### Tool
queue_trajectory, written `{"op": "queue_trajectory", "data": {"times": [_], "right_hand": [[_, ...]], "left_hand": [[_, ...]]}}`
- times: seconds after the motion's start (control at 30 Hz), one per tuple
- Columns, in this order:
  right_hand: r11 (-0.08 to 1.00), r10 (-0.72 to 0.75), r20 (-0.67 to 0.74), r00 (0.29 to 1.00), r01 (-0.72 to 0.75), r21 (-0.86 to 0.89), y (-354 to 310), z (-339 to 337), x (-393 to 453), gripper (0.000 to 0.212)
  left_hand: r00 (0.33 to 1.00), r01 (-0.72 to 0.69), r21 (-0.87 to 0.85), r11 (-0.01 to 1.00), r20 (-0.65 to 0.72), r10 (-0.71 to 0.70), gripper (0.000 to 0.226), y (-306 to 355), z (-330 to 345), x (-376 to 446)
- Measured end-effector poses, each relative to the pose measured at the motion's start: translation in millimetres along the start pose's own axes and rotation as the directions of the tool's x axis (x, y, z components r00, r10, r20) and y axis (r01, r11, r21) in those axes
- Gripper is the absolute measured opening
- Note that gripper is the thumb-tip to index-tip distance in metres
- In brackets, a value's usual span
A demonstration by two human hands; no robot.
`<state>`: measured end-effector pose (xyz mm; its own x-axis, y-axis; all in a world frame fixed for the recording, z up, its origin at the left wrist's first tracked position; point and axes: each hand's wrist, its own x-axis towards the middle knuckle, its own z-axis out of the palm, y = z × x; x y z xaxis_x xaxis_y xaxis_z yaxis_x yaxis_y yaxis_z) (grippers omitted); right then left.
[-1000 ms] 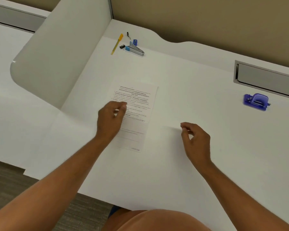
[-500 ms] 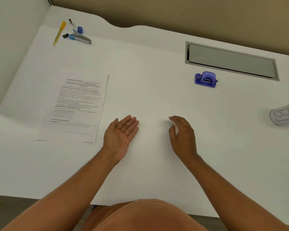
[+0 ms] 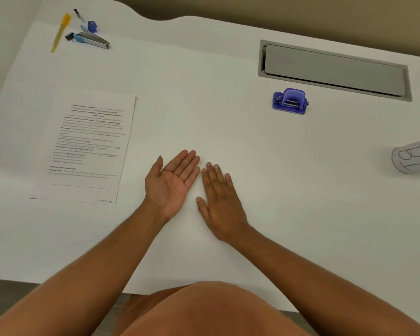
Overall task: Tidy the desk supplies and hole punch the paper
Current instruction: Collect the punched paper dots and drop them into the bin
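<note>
Two hands mid-desk (image 3: pixel 252 238), both empty. Left hand (image 3: pixel 171 181) palm up, fingers spread flat; right hand (image 3: pixel 220 202) palm down, flat, fingertips nearly touching the left's. One printed paper (image 3: pixel 90 149) just left of left hand, lying flat. One purple cup (image 3: pixel 414 156) on its side far right. One blue hole punch (image 3: pixel 290 101) beyond right hand, well apart. Far left beyond paper: one yellow pen (image 3: pixel 60 32), one stapler (image 3: pixel 92 40), one black binder clip (image 3: pixel 69 36), one blue sharpener (image 3: pixel 92 26).
</note>
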<state>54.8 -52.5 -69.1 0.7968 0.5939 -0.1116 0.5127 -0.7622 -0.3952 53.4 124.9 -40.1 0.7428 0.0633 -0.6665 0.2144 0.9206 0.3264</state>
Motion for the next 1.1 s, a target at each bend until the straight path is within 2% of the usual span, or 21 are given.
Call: {"op": "queue_trajectory", "data": {"times": [0.07,0.13,0.2,0.3,0.37,0.5,0.6,0.7,0.77,0.87,0.97,1.03,1.1], "right_hand": [[0.994,-0.063,-0.016,0.998,0.064,0.084,7.1,-3.9,1.4,0.06],[0.982,-0.116,-0.092,0.989,0.128,0.137,24.5,-10.0,2.9,0.054],[0.986,-0.079,-0.134,0.988,0.097,0.133,43.5,-16.4,9.7,0.055],[0.999,-0.045,-0.042,0.998,0.045,0.002,53.8,-23.7,26.6,0.067],[0.987,-0.146,0.035,0.989,0.148,-0.068,49.3,-25.2,33.3,0.071],[0.924,-0.346,0.164,0.924,0.365,-0.11,40.1,-20.8,26.0,0.069],[0.91,-0.377,0.145,0.915,0.395,-0.124,42.8,-19.7,8.9,0.062],[0.925,-0.369,0.055,0.928,0.373,-0.071,47.8,-23.8,-12.2,0.054],[0.962,-0.273,-0.071,0.959,0.274,0.002,48.1,-26.6,-25.0,0.051],[0.994,0.021,-0.243,0.97,0.005,0.107,44.3,-26.9,-41.5,0.052],[0.932,0.237,-0.241,0.941,-0.15,0.33,31.8,-21.9,-50.3,0.042],[0.824,0.378,-0.204,0.903,-0.227,0.518,19.8,-21.2,-42.4,0.039],[0.745,0.445,-0.172,0.879,-0.257,0.616,9.7,-22.0,-26.5,0.039]], "left_hand": [[1.0,-0.01,0.003,1.0,-0.002,0.01,0.062,0.9,0.8,2.7],[1.0,-0.02,-0.005,1.0,-0.002,0.02,0.063,3.0,-0.1,4.4],[1.0,-0.027,-0.013,1.0,0.003,0.027,0.061,5.4,-2.4,4.4],[0.999,-0.03,-0.012,0.999,0.02,0.03,0.059,7.7,-5.6,3.4],[0.999,-0.029,-0.016,0.999,0.034,0.03,0.059,8.2,-6.6,3.4],[0.998,-0.023,-0.034,0.999,0.054,0.025,0.058,8.4,-7.2,3.3],[0.998,-0.022,-0.036,0.999,0.064,0.025,0.058,9.7,-8.4,1.6],[0.998,-0.018,-0.034,0.999,0.066,0.02,0.057,9.6,-10.7,-1.1],[0.998,-0.014,-0.037,0.999,0.068,0.016,0.056,8.3,-12.7,-2.8],[0.997,-0.016,-0.043,0.999,0.069,0.019,0.056,6.2,-15.0,-4.7],[0.997,-0.012,-0.049,0.999,0.073,0.016,0.057,3.5,-15.1,-5.8],[0.996,-0.003,-0.051,0.999,0.084,0.007,0.059,1.4,-14.3,-6.2],[0.995,0.006,-0.054,0.999,0.097,-0.001,0.062,-0.4,-13.6,-6.7]]}}
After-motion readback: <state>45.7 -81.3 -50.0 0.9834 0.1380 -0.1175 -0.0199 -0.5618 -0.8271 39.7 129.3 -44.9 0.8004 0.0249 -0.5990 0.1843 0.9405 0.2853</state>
